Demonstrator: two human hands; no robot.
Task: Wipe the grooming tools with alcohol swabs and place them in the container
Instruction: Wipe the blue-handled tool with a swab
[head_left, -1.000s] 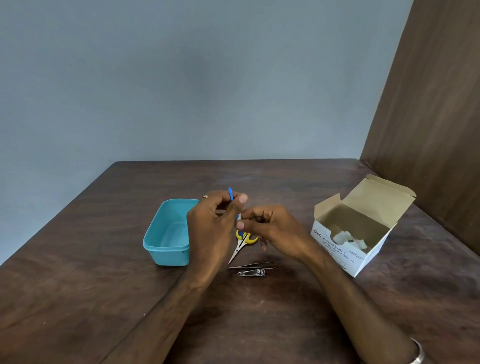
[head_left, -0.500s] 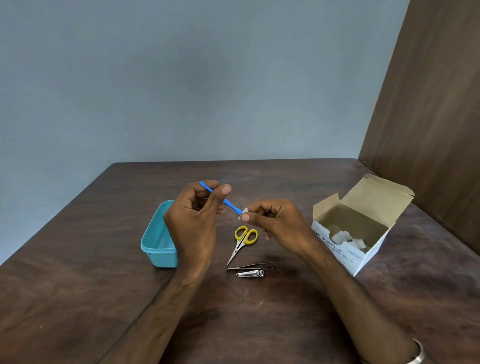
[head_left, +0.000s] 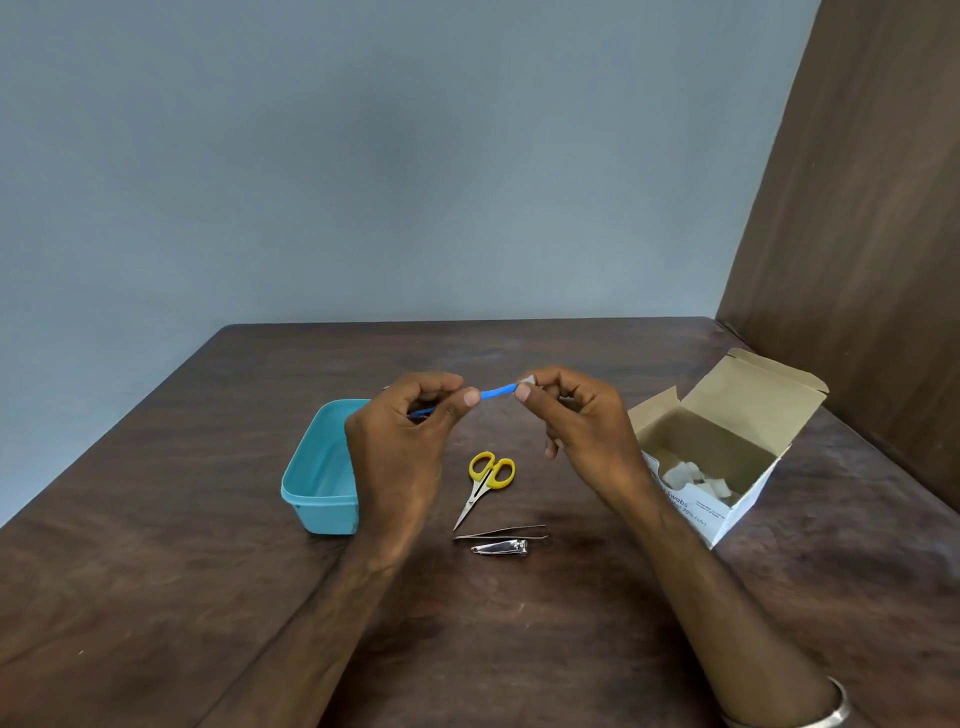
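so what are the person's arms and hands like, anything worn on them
Both forearms are bare, with no sleeves in view. The right wrist carries a plain silver metal bangle at the bottom edge of the frame. The left hand and right hand wear no gloves.

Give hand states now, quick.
Left hand: holding the blue tool.
Right hand: pinching a swab on the tool's end.

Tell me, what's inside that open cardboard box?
The cardboard box holds a few white swab packets at its bottom. Its near wall and the right hand hide the rest.
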